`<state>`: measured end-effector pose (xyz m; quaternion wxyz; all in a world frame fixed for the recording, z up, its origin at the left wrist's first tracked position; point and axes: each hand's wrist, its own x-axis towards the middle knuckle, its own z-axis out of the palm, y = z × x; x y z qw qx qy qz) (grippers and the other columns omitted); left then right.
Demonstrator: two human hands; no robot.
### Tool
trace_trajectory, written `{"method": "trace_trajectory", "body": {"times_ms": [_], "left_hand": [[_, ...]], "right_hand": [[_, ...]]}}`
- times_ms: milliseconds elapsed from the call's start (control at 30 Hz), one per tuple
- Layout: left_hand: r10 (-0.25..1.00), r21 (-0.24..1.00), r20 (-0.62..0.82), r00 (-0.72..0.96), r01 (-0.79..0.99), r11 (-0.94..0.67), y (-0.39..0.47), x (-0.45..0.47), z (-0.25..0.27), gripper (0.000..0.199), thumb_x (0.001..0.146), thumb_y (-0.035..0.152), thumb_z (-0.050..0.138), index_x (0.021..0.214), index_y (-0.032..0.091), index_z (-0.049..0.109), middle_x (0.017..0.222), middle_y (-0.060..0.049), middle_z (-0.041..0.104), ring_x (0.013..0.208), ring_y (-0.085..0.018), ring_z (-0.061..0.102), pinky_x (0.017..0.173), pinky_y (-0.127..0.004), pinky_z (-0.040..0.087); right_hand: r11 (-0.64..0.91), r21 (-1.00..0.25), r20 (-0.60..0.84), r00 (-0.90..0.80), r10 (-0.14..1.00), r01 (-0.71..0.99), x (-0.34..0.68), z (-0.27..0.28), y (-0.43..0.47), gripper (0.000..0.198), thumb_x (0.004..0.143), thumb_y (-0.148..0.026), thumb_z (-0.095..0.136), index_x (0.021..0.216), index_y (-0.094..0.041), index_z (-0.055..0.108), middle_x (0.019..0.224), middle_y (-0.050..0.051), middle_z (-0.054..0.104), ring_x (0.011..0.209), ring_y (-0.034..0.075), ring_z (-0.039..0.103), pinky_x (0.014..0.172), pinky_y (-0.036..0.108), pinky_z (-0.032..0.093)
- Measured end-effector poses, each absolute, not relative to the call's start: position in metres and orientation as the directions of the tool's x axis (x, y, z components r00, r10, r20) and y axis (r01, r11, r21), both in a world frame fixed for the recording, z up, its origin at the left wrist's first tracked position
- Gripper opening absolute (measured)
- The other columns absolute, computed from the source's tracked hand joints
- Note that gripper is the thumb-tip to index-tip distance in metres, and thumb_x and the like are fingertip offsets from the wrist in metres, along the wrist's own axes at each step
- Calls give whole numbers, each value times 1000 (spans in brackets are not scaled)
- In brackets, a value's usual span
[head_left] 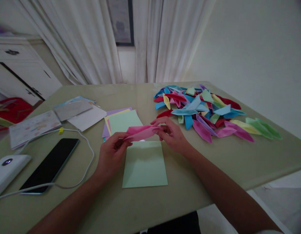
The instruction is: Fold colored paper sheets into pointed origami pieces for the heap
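Between my two hands a folded pink paper piece (142,132) is stretched sideways, long and narrow. My left hand (112,151) pinches its left end, and my right hand (171,132) grips the right end between thumb and fingers. Below it, a flat light green paper sheet (145,169) lies on the table, its far edge partly hidden under the pink piece and my fingers. Just behind my left hand is a stack of coloured paper sheets (124,120), pale green on top with yellow, pink and purple edges showing.
At the right back lies a heap of folded paper pieces (194,105) in many colours. On the left are a black-screened phone (51,164), a white power bank (10,170) with a white cable (90,156), and paper packets (34,126). The table (213,201) ends near my right forearm.
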<state>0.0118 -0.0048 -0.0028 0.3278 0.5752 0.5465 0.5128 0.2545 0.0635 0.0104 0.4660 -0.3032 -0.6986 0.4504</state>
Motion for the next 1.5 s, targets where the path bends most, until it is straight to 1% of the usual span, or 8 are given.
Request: {"method": "trace_trajectory", "body": {"times_ms": [267, 467, 533, 700, 867, 1033, 1333, 1500], "left_hand": [[954, 898, 266, -141, 396, -193, -4, 9, -7, 18, 96, 38, 69, 104, 22, 72, 92, -3, 78, 79, -20, 74, 70, -30, 55], [911, 855, 399, -104, 402, -328, -4, 10, -6, 11, 97, 28, 67, 104, 23, 74, 106, -4, 73, 94, -19, 71, 82, -30, 57], [905, 848, 414, -94, 401, -346, -5, 11, -4, 11, 97, 28, 68, 104, 23, 74, 108, -4, 72, 95, -18, 70, 82, -29, 57], [897, 840, 427, -116, 417, -346, -6, 10, -1, 12, 98, 31, 69, 101, 22, 76, 106, -3, 71, 91, -16, 69, 76, -27, 56], [868, 766, 494, -49, 497, -407, -5, 7, -3, 14, 99, 30, 67, 103, 23, 78, 110, -4, 72, 98, -17, 70, 83, -29, 57], [829, 688, 559, 1, 557, -465, -3, 8, -4, 13, 99, 27, 67, 96, 22, 78, 107, -3, 73, 93, -16, 70, 85, -30, 57], [864, 723, 502, -48, 571, -389, -8, 11, 2, 22, 101, 29, 63, 87, 20, 77, 99, -2, 73, 84, -15, 69, 76, -27, 56], [897, 787, 437, -71, 513, -342, -8, 13, 1, 15, 99, 33, 66, 98, 21, 75, 97, -2, 74, 83, -16, 70, 74, -26, 59]], "right_hand": [[619, -777, 524, -425, 738, 117, 256, 9, 61, 22, 104, -19, 57, 122, -28, 67, 125, 6, 63, 75, 12, 64, 65, 27, 58], [594, -767, 475, -408, 780, 242, 255, 14, 62, 19, 99, -27, 70, 118, -24, 71, 119, 8, 69, 91, 17, 68, 76, 30, 58], [572, -787, 466, -384, 797, 232, 255, 14, 62, 20, 99, -29, 70, 118, -23, 71, 117, 8, 70, 92, 18, 69, 78, 30, 58], [598, -770, 494, -386, 779, 220, 255, 14, 62, 12, 99, -32, 69, 99, -22, 75, 110, 7, 70, 99, 19, 68, 79, 29, 57], [640, -718, 509, -422, 750, 273, 256, 14, 61, 14, 100, -32, 68, 97, -22, 78, 109, 8, 70, 105, 21, 69, 84, 31, 57], [609, -746, 522, -332, 786, 268, 253, 13, 62, 19, 101, -30, 67, 86, -21, 75, 105, 7, 74, 99, 20, 70, 81, 31, 56], [604, -740, 530, -298, 794, 295, 248, 12, 54, 27, 98, -27, 69, 72, -19, 69, 91, 5, 73, 82, 17, 70, 75, 29, 54], [618, -698, 529, -321, 786, 363, 247, 12, 52, 26, 97, -23, 67, 70, -20, 67, 87, 5, 73, 80, 18, 71, 73, 31, 52]]}}
